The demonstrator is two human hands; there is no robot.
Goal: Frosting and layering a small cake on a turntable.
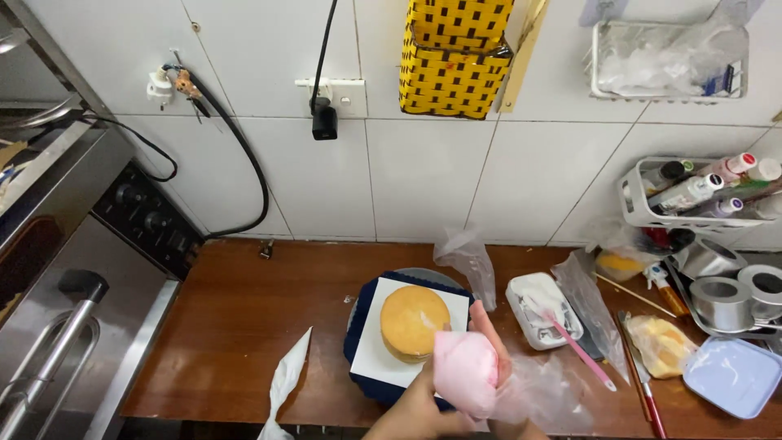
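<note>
At the near edge of the table (pixel 236 342), the right hand (pixel 489 342) is wrapping its grip around a soft pink piping bag (pixel 464 371), fingers curled over the far side and clamped on the bulging body. The left hand (pixel 415 407) is coming up from below the bag, pressing against its lower part; whether its grip is closing on the bag or only steadying it I cannot tell. A clear plastic tail (pixel 546 395) of the bag is spreading out to the right of the grip.

Just beyond the grip and slightly left, a round golden sponge cake (pixel 414 319), matte and flat-topped, is sitting on a square white board (pixel 371 358), which is resting on a dark blue turntable (pixel 358 314). The bag is overlapping the board's near right corner.

Left of the grip, a limp white piping bag (pixel 287 383) is lying on bare brown wood, with open room around it as far as the steel oven (pixel 65 318).

Right of the grip, a white rectangular tub (pixel 538 305) of cream is holding a pink spatula (pixel 582 350), and crumpled clear bags (pixel 468 261) are standing near it. Farther right, a pale lilac lid (pixel 729 375) and shiny metal rings (pixel 721 301) are crowding the table's right end.

Beyond, white wall tiles (pixel 423 171) are carrying a yellow woven basket (pixel 452 57).
</note>
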